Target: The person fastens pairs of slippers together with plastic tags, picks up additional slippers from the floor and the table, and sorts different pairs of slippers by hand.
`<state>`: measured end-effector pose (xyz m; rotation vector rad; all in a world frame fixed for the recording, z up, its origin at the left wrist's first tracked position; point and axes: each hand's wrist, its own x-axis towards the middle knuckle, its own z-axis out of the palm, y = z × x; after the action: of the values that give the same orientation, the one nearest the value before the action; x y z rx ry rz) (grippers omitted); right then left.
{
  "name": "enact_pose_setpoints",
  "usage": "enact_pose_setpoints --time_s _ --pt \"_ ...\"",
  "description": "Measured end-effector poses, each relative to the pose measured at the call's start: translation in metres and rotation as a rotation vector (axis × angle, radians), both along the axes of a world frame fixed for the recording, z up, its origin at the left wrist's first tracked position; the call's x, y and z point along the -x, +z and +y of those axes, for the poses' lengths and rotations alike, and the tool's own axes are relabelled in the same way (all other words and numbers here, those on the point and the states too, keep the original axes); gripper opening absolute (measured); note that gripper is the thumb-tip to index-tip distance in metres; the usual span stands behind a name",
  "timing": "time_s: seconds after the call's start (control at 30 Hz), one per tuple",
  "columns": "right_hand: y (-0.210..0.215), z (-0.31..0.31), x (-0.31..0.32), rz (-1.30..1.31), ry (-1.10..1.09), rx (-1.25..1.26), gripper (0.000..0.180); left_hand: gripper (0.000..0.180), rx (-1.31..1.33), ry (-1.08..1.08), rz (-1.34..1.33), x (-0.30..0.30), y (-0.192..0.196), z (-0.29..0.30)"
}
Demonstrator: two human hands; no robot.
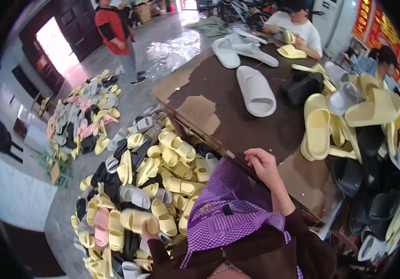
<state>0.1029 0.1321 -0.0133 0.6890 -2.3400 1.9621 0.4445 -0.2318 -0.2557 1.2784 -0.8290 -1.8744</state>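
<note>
Head view shows the left hand (148, 232) low beside the person's body, its fingers closed around one end of a yellow slipper (139, 219) that lies on top of the floor pile (130, 186). That slipper is a plain foam slide, pale yellow, with a broad strap and a thick sole, lying roughly level. The right hand (261, 163) rests on the near edge of the counter (237, 116), fingers curled loosely; whether they grip anything cannot be told. A purple checked apron (230, 218) fills the gap between both hands. Along the counter's near edge the brown top is bare and worn, leaving open room up to a single white slipper (256, 90) near the middle. The counter's right edge is crowded with heaped yellow, grey and black slippers (349, 116). Left of the counter, the floor pile presses close against its side.
</note>
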Motion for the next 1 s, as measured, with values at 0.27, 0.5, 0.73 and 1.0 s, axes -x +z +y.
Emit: enact_pose_setpoints --time_s 0.27,0.5,0.73,1.0 --pt "-0.007 0.019 -0.007 0.033 -0.038 0.008 0.015 0.037 0.271 -0.582 0.397 0.283 0.222 0.069" --pt "-0.010 0.024 -0.015 0.168 -0.035 -0.113 0.014 0.049 0.767 -0.723 0.405 0.376 0.256 0.146" --pt "-0.014 0.015 -0.010 0.269 -0.008 -0.253 0.014 0.042 1.347 -0.516 -0.263 0.267 0.106 0.109" --pt "-0.014 0.014 -0.006 0.097 -0.049 -0.277 0.019 0.029 -0.243 -0.323 -0.711 -0.054 -0.011 0.141"
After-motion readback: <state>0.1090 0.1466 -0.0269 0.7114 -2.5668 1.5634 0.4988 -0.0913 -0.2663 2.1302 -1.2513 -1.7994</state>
